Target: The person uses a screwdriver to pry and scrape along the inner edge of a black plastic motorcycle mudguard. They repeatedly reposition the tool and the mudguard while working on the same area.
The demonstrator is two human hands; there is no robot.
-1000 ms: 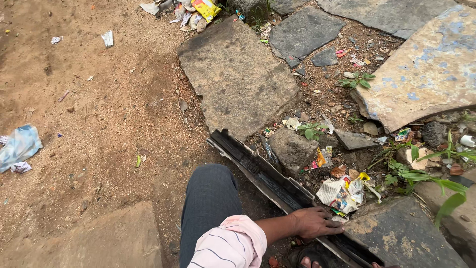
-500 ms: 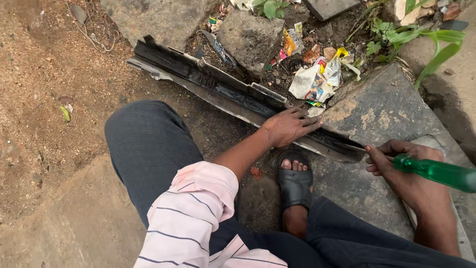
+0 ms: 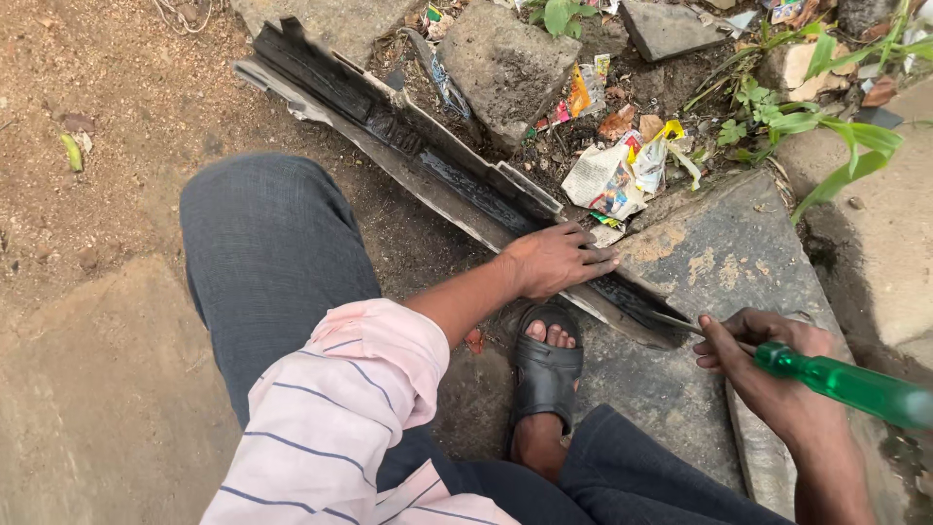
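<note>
So my left hand (image 3: 556, 259) lies flat, fingers spread, pressing down on the long black channel strip (image 3: 428, 165) — a grimy, dented length of metal that runs from the upper left of the ground down onto the stone slab (image 3: 724, 262) in front of me. My right hand (image 3: 768, 365) is wrapped tight around the green-handled screwdriver (image 3: 846, 384), and its tip sits at the near end of the strip, right where that end rests on the slab's lower left edge. The blade itself is mostly hidden by my fingers, so I cannot tell exactly how far it has bitten in.

Judging by how things lie, the work is at an early stage — the strip is pinned and the tool is placed, yet the black crust inside the channel looks unbroken along almost its whole length, and the far end toward the dirt shows no cleaned or pried patch that I can make out. My sandalled foot (image 3: 546, 374) sits just beside the strip's near end, between my knees.

Beyond the strip, past the slab's top edge, lie crumpled paper scraps (image 3: 612, 180), a grey rock (image 3: 505, 63) and some green weeds (image 3: 826, 126).
</note>
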